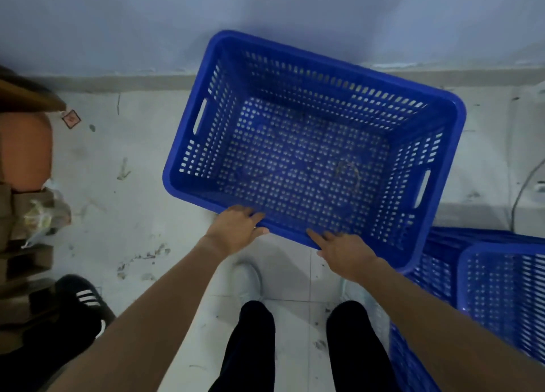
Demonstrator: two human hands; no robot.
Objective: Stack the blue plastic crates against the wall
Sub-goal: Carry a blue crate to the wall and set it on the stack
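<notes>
A large blue perforated plastic crate (312,143) is in front of me, open side up, turned at an angle, its far corner close to the pale wall (265,13). My left hand (236,229) grips the crate's near rim, fingers curled over the edge. My right hand (345,250) rests on the same rim further right, fingers hooked over it. The crate's inside holds only a bit of string or debris. More blue crates (495,285) stand at the lower right, partly behind my right arm.
Stained white tiled floor (141,199) runs to a grey skirting at the wall. Cardboard boxes and a bag (29,202) are piled at the left. Another person's black striped shoe (82,300) is at the lower left. A cable (522,191) hangs at the right.
</notes>
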